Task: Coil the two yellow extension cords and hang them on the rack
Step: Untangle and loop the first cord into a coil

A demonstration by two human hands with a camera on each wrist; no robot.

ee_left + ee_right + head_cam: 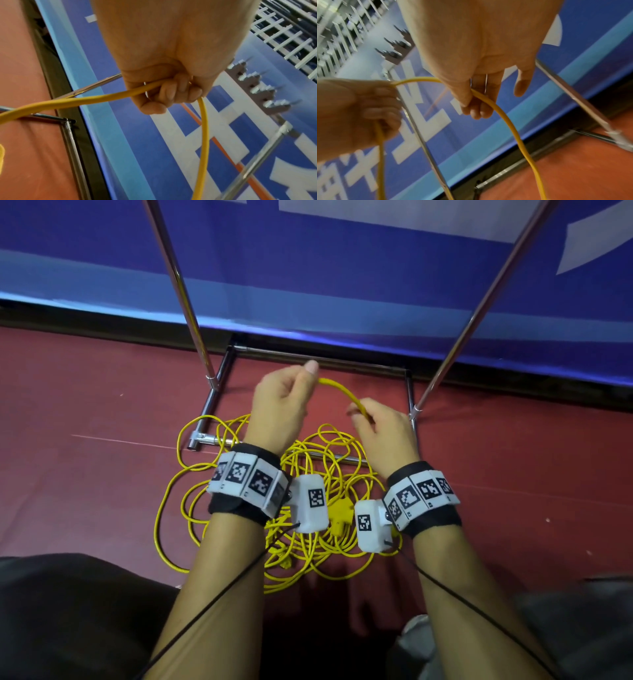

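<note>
Two yellow extension cords (322,460) lie tangled on the red floor between the rack's base bars, with a yellow plug block (339,513) among the loops. One length of yellow cord (342,392) arches between my hands above the pile. My left hand (284,398) grips it in a fist, fingers curled round the cord (102,96). My right hand (376,426) pinches the same cord (503,113) between thumb and fingers. The rack's hooks (262,88) show high up in the left wrist view.
The metal rack's two upright poles (178,289) (489,292) rise on either side of my hands, joined by base bars (322,359) on the floor. A blue banner wall (342,268) stands right behind. Dark trouser legs (68,611) fill the lower corners.
</note>
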